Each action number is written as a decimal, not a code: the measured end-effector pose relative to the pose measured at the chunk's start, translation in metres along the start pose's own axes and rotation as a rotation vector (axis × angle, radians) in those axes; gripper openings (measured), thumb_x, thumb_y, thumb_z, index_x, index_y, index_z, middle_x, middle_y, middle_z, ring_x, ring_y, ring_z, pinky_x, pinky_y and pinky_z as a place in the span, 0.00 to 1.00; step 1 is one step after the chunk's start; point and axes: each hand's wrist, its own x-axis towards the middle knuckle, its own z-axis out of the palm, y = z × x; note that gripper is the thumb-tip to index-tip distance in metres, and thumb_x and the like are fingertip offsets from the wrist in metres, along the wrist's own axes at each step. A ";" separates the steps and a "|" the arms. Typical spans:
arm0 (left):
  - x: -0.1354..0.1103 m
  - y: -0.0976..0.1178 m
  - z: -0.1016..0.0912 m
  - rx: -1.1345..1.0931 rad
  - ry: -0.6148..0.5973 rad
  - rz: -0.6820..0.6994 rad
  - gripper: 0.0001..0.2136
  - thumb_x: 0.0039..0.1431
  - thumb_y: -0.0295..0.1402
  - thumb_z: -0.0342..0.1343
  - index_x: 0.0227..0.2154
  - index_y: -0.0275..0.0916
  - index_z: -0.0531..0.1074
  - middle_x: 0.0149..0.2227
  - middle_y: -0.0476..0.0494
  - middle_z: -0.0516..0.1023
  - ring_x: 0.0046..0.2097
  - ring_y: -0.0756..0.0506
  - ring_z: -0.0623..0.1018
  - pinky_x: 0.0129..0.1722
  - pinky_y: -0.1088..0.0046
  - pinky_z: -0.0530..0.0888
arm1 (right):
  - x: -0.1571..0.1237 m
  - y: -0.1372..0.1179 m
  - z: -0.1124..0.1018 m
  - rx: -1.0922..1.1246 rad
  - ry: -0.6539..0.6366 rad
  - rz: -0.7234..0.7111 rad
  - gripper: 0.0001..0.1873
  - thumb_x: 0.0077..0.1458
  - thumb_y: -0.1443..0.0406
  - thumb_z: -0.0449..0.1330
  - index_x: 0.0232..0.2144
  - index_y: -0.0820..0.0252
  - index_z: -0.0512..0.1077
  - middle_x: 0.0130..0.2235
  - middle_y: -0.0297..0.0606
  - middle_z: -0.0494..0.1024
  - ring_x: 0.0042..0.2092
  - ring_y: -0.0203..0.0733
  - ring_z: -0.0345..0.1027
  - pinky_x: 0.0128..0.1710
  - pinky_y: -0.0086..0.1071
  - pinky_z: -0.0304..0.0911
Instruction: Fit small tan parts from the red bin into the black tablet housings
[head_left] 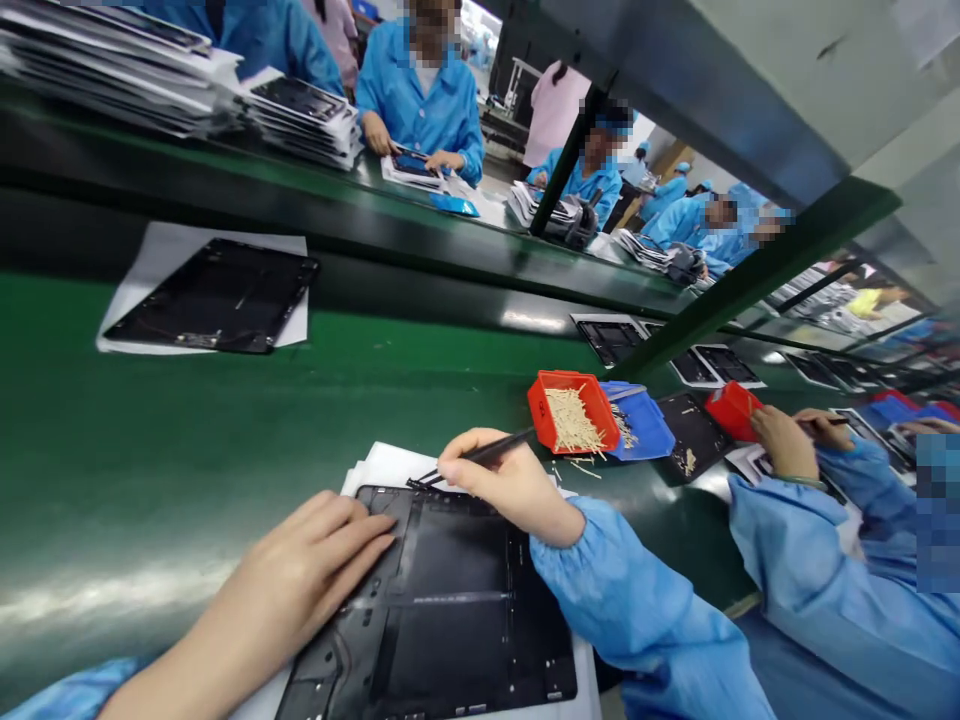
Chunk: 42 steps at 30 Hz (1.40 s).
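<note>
At the near edge of the counter (187,470), a black panel (450,610) lies flat on white paper (379,465), with its top edge pointing away from you. Your left hand (315,560) is open, its fingers spread and resting on the panel's left side, pressing it down without gripping it. Your right hand (510,490) is closed on slim black tweezers (480,452), held like a pen, with their tips down at the panel's top left corner. You can't tell from this view whether they pinch anything there. Just past that hand, a red tray (540,410) holds a heap of pale slivers (571,420), and a few lie loose on the green surface below it. A blue tray (641,430) sits against its right side. Off to your right, a co-worker's hand (784,445) holds a dark tool over another panel, and a further black panel (217,295) lies on paper toward the counter's far side.
</note>
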 end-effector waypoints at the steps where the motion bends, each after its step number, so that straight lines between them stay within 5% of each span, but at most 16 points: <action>1: -0.002 -0.001 0.003 0.121 0.017 0.106 0.13 0.76 0.39 0.54 0.45 0.43 0.83 0.37 0.47 0.83 0.38 0.46 0.80 0.38 0.71 0.76 | 0.003 0.004 0.001 -0.025 0.006 0.007 0.18 0.60 0.50 0.69 0.32 0.57 0.77 0.31 0.33 0.75 0.33 0.37 0.68 0.35 0.32 0.66; 5: 0.000 0.002 0.012 0.495 0.063 0.331 0.13 0.77 0.32 0.51 0.45 0.33 0.81 0.32 0.45 0.78 0.34 0.43 0.74 0.33 0.63 0.69 | 0.007 0.023 0.012 -0.205 -0.013 -0.054 0.17 0.65 0.51 0.64 0.33 0.57 0.76 0.32 0.34 0.76 0.33 0.38 0.68 0.33 0.31 0.64; 9: -0.001 0.008 0.013 0.673 0.059 0.353 0.14 0.76 0.31 0.51 0.45 0.28 0.81 0.36 0.39 0.81 0.36 0.40 0.75 0.35 0.59 0.68 | 0.006 0.036 0.018 -0.287 -0.038 -0.187 0.11 0.67 0.57 0.63 0.35 0.57 0.76 0.35 0.36 0.80 0.36 0.39 0.72 0.37 0.32 0.67; 12: -0.008 0.010 0.011 0.623 0.061 0.370 0.16 0.74 0.24 0.47 0.43 0.32 0.82 0.45 0.34 0.85 0.45 0.37 0.79 0.44 0.58 0.71 | 0.006 0.041 0.017 -0.314 -0.027 -0.200 0.11 0.68 0.58 0.62 0.35 0.56 0.76 0.36 0.36 0.80 0.37 0.39 0.73 0.38 0.32 0.67; 16: -0.017 0.009 0.010 0.403 0.019 0.379 0.19 0.71 0.18 0.45 0.55 0.34 0.78 0.47 0.39 0.85 0.50 0.40 0.80 0.54 0.60 0.72 | 0.006 0.046 0.017 -0.331 -0.041 -0.191 0.11 0.69 0.57 0.62 0.36 0.56 0.76 0.36 0.37 0.81 0.36 0.40 0.73 0.37 0.32 0.68; 19: -0.018 0.006 0.011 0.308 0.013 0.321 0.19 0.72 0.19 0.47 0.59 0.33 0.75 0.43 0.42 0.84 0.45 0.44 0.79 0.49 0.65 0.73 | 0.007 0.049 0.019 -0.364 -0.083 -0.188 0.12 0.70 0.56 0.62 0.37 0.56 0.77 0.37 0.37 0.81 0.38 0.41 0.74 0.40 0.34 0.70; 24: -0.014 0.003 0.013 0.419 0.017 0.249 0.13 0.75 0.25 0.49 0.48 0.34 0.79 0.39 0.41 0.81 0.39 0.42 0.73 0.38 0.63 0.69 | 0.009 0.049 0.022 -0.366 -0.139 -0.224 0.11 0.72 0.57 0.62 0.38 0.56 0.78 0.39 0.38 0.82 0.42 0.42 0.77 0.48 0.35 0.72; 42: -0.010 0.009 0.017 0.640 -0.061 0.253 0.19 0.71 0.21 0.46 0.55 0.29 0.78 0.36 0.40 0.77 0.39 0.38 0.70 0.39 0.59 0.65 | 0.006 0.052 0.022 -0.405 -0.116 -0.268 0.14 0.74 0.55 0.61 0.42 0.56 0.82 0.41 0.41 0.85 0.42 0.43 0.79 0.50 0.36 0.74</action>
